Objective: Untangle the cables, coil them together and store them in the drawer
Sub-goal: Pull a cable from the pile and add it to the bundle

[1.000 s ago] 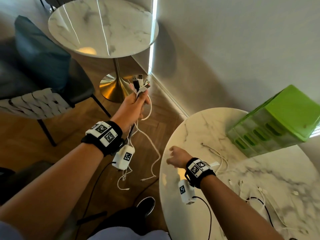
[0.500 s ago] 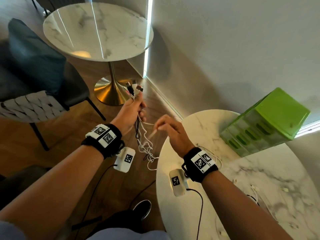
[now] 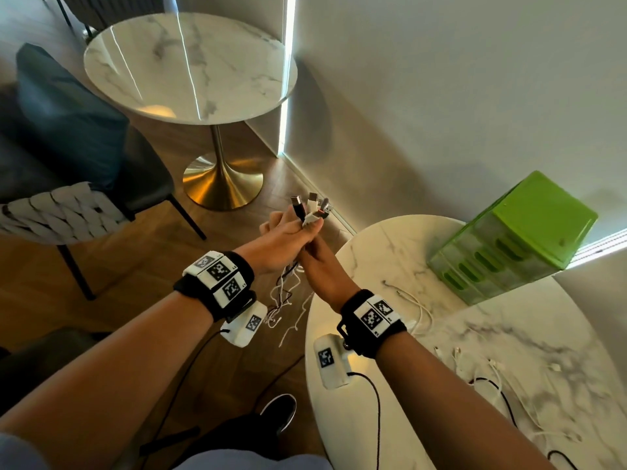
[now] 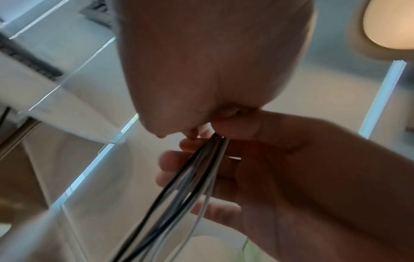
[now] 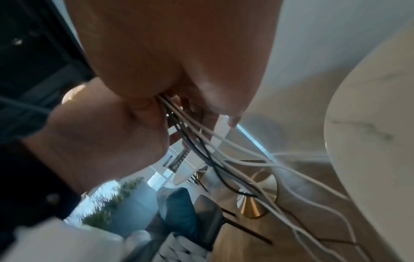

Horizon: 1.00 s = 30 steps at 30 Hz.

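Note:
My left hand [image 3: 292,234] grips a bundle of white and black cables [image 3: 284,295] beside the near marble table, with the plug ends [image 3: 309,207] sticking up out of the fist. My right hand [image 3: 317,262] sits directly under the left one. In the left wrist view its fingers [image 4: 171,160] curl round the same cables [image 4: 201,170]. The right wrist view shows the cables [image 5: 215,154] leaving both palms and trailing down toward the floor. The green drawer unit [image 3: 509,242] stands at the back of the near table, its drawers closed.
More loose white and black cables [image 3: 492,378] lie spread on the near marble table [image 3: 342,432]. A second round marble table [image 3: 190,66] with a gold base stands ahead. A dark chair [image 3: 78,157] is on the left and the wall on the right.
My right hand left the table edge, rose to the hanging cables and closed round them just below my left hand. The left hand with the bundle shifted right toward the near table.

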Each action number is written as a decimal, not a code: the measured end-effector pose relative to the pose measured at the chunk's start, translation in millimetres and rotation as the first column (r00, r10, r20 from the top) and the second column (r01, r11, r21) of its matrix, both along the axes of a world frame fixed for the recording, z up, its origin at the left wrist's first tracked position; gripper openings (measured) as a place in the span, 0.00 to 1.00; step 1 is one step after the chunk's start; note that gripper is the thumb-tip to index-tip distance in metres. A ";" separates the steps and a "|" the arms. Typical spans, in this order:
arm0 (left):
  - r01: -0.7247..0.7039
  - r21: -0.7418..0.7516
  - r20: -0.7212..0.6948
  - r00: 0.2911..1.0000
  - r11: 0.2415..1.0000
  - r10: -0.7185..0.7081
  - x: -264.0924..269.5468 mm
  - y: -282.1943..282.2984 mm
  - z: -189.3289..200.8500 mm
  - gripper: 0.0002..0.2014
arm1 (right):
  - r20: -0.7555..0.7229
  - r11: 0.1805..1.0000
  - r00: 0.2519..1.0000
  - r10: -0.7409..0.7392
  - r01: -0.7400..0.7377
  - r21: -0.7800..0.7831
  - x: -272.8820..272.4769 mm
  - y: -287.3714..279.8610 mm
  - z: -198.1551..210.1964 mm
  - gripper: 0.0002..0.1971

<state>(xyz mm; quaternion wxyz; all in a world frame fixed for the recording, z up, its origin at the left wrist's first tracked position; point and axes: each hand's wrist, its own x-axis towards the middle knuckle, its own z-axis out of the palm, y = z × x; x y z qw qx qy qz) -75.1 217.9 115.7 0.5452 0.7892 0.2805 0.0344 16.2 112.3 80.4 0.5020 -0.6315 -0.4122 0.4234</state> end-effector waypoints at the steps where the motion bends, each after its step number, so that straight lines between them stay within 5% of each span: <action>1: -0.003 0.048 -0.002 1.000 0.999 0.003 0.2 1.4 -0.9 0.17 | -0.064 0.999 0.997 -0.035 0.033 -0.026 -3.3 -0.8 4.3 0.14; 4: 0.062 -0.094 0.135 0.990 0.994 -0.049 -2.9 1.0 -1.1 0.22 | -0.216 0.991 0.969 -0.120 0.105 -0.083 -7.2 -5.5 9.5 0.12; 7: 0.285 -0.376 0.268 0.944 0.882 -0.191 -7.7 -8.4 -15.9 0.25 | -0.344 0.991 0.930 -0.132 0.119 -0.058 -5.8 -17.2 23.3 0.12; 10: 0.487 -0.302 0.016 0.862 0.819 -0.507 -9.5 -26.3 -48.6 0.16 | -0.565 0.994 0.818 -0.109 0.086 -0.067 5.6 -34.5 40.4 0.14; 12: 0.567 -0.148 -0.238 0.775 0.810 -0.586 -6.2 -30.5 -68.8 0.16 | -0.570 0.998 0.820 -0.053 0.027 -0.054 14.8 -46.1 46.0 0.15; 14: 0.487 0.069 -0.314 0.839 0.870 -0.445 -2.1 -20.5 -80.6 0.14 | -0.519 1.000 0.855 -0.012 -0.001 -0.023 20.7 -56.2 49.5 0.14; 16: 0.170 0.264 -0.134 0.981 0.949 -0.138 4.6 -3.8 -84.2 0.06 | -0.463 0.999 0.886 -0.031 0.046 0.020 26.8 -67.0 46.1 0.11; 18: -0.148 0.297 0.051 0.989 0.943 0.139 13.0 9.8 -84.7 0.11 | -0.458 0.989 0.886 -0.066 0.118 0.086 29.8 -76.8 41.5 0.11; 20: -0.193 0.277 0.036 0.981 0.941 0.191 19.2 7.6 -81.5 0.13 | -0.501 0.968 0.854 -0.137 0.222 0.113 32.8 -83.6 40.7 0.14; 23: 0.124 0.266 -0.151 0.985 0.956 -0.086 21.5 -15.8 -84.4 0.14 | -0.567 0.936 0.788 -0.238 0.342 0.083 41.9 -92.1 41.9 0.12; 26: 0.399 0.128 -0.258 0.897 0.908 -0.358 22.1 -41.3 -93.4 0.23 | -0.573 0.919 0.763 -0.300 0.392 0.041 50.7 -107.3 38.0 0.09; 30: 0.614 -0.019 -0.208 0.770 0.789 -0.603 34.3 -64.3 -93.3 0.35 | -0.448 0.899 0.801 -0.396 0.439 -0.010 59.2 -135.3 32.6 0.09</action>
